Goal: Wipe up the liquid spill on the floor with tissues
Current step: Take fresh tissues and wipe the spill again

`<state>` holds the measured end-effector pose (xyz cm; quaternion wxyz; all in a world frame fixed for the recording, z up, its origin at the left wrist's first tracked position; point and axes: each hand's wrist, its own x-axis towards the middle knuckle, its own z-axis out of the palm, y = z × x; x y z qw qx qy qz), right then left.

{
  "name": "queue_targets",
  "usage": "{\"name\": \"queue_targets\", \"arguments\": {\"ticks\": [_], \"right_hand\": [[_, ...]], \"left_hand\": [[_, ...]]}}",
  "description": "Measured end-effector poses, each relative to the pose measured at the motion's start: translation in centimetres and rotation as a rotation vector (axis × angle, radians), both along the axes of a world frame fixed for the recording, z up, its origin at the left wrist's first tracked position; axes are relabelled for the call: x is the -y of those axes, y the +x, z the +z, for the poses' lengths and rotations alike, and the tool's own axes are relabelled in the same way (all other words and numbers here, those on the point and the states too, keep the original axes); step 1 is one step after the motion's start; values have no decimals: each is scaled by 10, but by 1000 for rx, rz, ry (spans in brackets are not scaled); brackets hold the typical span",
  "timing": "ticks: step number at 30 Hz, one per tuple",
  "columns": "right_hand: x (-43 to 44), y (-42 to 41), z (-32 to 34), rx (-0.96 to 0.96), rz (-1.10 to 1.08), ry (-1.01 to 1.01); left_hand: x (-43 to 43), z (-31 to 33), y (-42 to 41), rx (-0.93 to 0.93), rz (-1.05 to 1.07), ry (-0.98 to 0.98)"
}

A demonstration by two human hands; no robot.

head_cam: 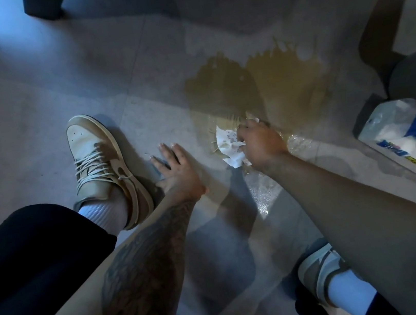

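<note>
A yellowish-brown liquid spill (257,82) spreads over the grey tiled floor, centre right. At its near edge lies a white tissue (229,144) with small dark print, crumpled and wet. My right hand (261,144) presses down on that tissue, fingers closed over it. To the left, my left hand (176,167) rests flat on the dry floor with fingers spread, holding nothing. A wet shiny streak (263,192) runs toward me below the tissue.
A plastic pack of white tissues (408,135) lies on the floor at right. A dark chair base (384,44) stands behind it. My left shoe (102,159) is planted beside the left hand, my right shoe (318,270) near the bottom.
</note>
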<state>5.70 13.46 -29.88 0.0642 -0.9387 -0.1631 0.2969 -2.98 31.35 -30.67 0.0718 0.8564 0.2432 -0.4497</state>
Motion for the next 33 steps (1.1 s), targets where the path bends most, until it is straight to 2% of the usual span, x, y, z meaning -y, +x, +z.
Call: {"name": "queue_targets", "arguments": {"ticks": [7, 15, 17, 19, 22, 23, 26, 29, 33], "right_hand": [[5, 8, 11, -14, -261, 177], [9, 7, 26, -137, -868, 767], [16, 1, 27, -106, -936, 799], [26, -8, 23, -77, -857, 701], [43, -22, 18, 54, -454, 354], [46, -26, 16, 118, -344, 299], [44, -32, 12, 217, -143, 326], [40, -38, 2, 161, 45, 186], [34, -32, -5, 115, 71, 120]], "left_hand": [[0, 0, 1, -6, 11, 4], [0, 1, 4, -29, 12, -5], [0, 1, 4, -28, 12, -2], [1, 1, 4, -29, 16, 5], [2, 2, 3, -30, 14, 13], [2, 2, 3, -27, 12, 13], [1, 2, 3, -23, 14, 3], [1, 3, 4, -25, 20, -4], [1, 1, 3, -21, 14, -3]]}}
